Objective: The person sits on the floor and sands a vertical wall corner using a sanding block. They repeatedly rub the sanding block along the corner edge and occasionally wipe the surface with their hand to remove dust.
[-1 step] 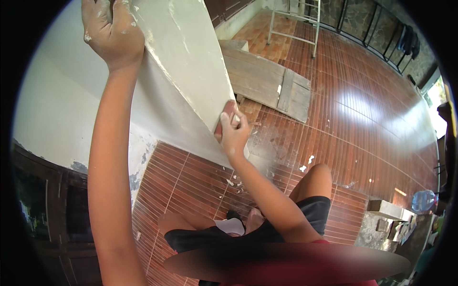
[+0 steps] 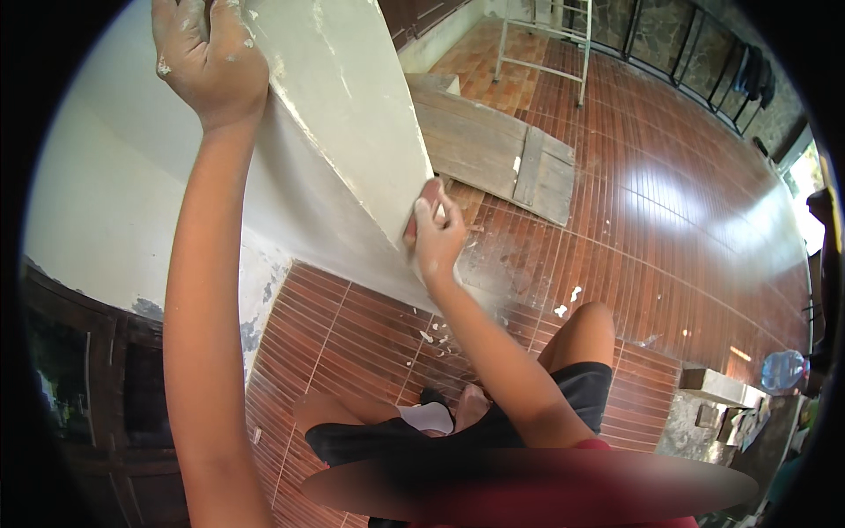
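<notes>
Just 12 o'clock of centre, our right hand [image 2: 440, 238] grips a reddish block [image 2: 429, 190] at the edge of the pale wall [image 2: 361, 106]; tilting it could gouge that edge. Near 10 o'clock, our left hand [image 2: 216, 69] is cropped; we cannot tell its grip.

We see a red top [image 2: 594, 445], much of it blurred, and plain black shorts [image 2: 583, 392] whose wide legs end just short of the knees [image 2: 591, 327]. The left forearm [image 2: 204, 299] and right forearm [image 2: 493, 334] are bare. We also spot white flecks on the left hand [image 2: 216, 79] (dried and crusty-looking) and pale dust on the right hand's [image 2: 443, 242] thumb.
</notes>
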Demonstrator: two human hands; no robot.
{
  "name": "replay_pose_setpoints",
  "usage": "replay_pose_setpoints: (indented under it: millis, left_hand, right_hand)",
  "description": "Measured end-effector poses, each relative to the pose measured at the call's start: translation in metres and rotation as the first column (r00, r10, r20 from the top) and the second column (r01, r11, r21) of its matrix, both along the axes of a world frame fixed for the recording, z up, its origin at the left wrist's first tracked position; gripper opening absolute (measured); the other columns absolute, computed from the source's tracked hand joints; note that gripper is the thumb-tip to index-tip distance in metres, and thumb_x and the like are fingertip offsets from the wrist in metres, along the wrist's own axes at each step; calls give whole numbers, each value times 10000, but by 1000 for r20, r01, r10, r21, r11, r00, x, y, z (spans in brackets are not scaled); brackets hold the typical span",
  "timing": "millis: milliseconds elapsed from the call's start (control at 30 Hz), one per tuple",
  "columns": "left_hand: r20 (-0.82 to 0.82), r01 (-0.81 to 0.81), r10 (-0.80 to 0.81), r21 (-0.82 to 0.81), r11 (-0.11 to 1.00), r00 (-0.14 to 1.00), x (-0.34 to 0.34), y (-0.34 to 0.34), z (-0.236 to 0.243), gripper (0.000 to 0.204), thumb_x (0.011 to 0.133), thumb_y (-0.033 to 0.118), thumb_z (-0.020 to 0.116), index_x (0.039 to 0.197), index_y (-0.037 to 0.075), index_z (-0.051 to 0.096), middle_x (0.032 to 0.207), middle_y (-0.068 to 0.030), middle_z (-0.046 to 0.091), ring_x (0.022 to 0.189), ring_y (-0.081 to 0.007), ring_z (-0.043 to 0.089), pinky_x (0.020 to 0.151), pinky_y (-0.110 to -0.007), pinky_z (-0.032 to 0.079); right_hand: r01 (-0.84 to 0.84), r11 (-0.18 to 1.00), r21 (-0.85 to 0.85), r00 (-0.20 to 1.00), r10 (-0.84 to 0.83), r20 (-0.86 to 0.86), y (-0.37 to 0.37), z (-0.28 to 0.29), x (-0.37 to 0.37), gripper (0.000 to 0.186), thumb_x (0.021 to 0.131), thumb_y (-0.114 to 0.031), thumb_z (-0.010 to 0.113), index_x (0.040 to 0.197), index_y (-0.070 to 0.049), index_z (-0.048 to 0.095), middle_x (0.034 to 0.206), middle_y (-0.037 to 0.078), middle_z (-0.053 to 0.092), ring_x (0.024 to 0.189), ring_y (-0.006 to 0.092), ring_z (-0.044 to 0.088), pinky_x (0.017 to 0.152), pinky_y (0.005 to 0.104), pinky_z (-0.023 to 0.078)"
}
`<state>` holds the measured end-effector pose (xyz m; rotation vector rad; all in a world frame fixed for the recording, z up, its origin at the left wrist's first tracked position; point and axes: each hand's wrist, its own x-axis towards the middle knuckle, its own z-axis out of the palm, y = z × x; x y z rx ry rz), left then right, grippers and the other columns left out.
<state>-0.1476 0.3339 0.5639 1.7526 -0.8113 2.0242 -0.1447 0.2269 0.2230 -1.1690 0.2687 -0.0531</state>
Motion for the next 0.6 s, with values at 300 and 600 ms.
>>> replay_pose_setpoints:
  millis: [300,600]
  left_hand:
    - [2,-92,92,30,995,996,-7,2,-1,225,932,45,558,982,43,778,1519,-172,477,1388,-271,469,1106,-353,411]
    - [-38,-113,113,1,994,993,-11,-2,-3,239,934,38,545,973,49,780,1552,-173,444,1416,-284,449,1126,-362,396]
  right_hand:
    - [-48,984,-169,999,50,11,-9,22,-37,461,894,-259,728,1251,21,647,903,134,722,770,176,677,744,347,555]
    - [64,975,-213,992,-38,124,-3,14,-8,470,928,-181,713,1313,54,582,737,41,636,611,91,606,549,241,486]
